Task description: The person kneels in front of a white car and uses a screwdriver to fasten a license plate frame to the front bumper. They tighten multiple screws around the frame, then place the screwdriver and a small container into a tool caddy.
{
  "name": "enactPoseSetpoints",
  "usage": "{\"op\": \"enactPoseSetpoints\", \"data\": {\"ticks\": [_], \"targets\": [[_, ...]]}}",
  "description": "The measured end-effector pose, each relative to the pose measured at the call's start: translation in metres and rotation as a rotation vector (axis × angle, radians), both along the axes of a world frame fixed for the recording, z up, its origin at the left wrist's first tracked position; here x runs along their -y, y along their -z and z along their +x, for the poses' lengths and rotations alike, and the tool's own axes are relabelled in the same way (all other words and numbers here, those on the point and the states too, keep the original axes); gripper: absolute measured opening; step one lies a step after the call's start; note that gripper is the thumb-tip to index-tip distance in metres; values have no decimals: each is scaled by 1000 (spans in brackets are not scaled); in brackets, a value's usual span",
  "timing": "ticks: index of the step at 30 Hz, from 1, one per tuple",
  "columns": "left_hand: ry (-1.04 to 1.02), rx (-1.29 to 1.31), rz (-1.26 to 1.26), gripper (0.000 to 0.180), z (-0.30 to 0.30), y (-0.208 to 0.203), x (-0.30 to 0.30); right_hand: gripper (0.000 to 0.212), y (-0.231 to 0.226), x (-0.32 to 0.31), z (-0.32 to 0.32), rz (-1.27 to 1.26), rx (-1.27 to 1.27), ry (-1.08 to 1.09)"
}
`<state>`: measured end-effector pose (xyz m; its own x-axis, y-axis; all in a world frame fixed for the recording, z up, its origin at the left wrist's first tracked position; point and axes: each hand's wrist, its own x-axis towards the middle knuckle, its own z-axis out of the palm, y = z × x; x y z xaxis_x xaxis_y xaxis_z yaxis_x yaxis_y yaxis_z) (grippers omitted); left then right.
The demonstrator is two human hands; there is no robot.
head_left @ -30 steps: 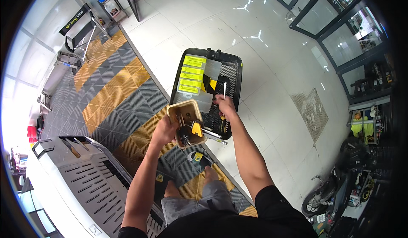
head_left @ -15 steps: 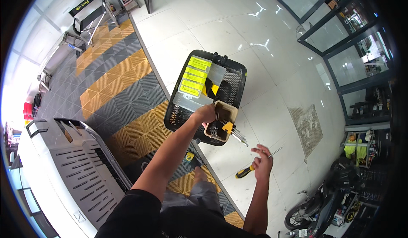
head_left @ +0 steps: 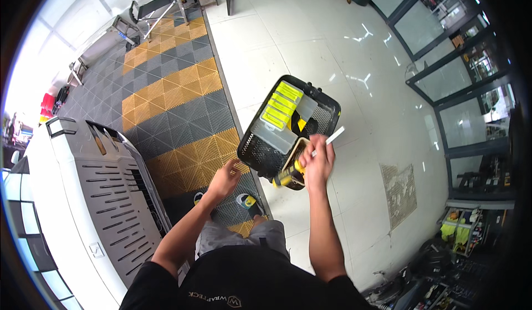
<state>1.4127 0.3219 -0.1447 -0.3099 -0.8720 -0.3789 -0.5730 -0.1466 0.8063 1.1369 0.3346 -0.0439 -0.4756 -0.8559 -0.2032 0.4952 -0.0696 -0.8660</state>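
Note:
My right hand [head_left: 318,163] is closed round a screwdriver with a black-and-yellow handle [head_left: 287,175]. Its pale, motion-smeared shaft sticks out past my fingers on the far right side. Under this hand sits a tan open-topped bin [head_left: 298,145], whose contents are mostly hidden. The bin stands at the near end of a black perforated basket [head_left: 250,149]. A clear organizer case with bright yellow panels [head_left: 281,106] lies in the basket, with a black-and-yellow item [head_left: 301,124] beside it. My left hand [head_left: 224,180] hangs near the basket's left edge, fingers apart, holding nothing.
A large white slotted unit [head_left: 111,199] stands at my left. Orange-and-grey floor tiles [head_left: 172,99] meet white tiles along a dark strip. A floor grate [head_left: 399,193] lies to the right, before glass doors [head_left: 463,116]. A folding chair [head_left: 155,5] is at the far left.
My left hand has withdrawn from the tan bin toward me and left. My right hand has carried the screwdriver from beside the basket to over the bin. The whole view has shifted.

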Motion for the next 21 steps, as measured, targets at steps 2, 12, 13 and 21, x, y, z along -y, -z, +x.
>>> {"op": "enactPoseSetpoints", "data": {"ticks": [2, 12, 13, 21], "targets": [[-20, 37, -2, 46, 49, -5, -17, 27, 18, 54, 0, 115, -79, 37], [-620, 174, 53, 40, 243, 19, -154, 11, 109, 125, -106, 308, -78, 330], [-681, 189, 107, 41, 250, 23, -169, 22, 113, 137, -123, 332, -211, 391], [-685, 222, 299, 47, 256, 36, -246, 12, 119, 164, -120, 283, -256, 251]]}}
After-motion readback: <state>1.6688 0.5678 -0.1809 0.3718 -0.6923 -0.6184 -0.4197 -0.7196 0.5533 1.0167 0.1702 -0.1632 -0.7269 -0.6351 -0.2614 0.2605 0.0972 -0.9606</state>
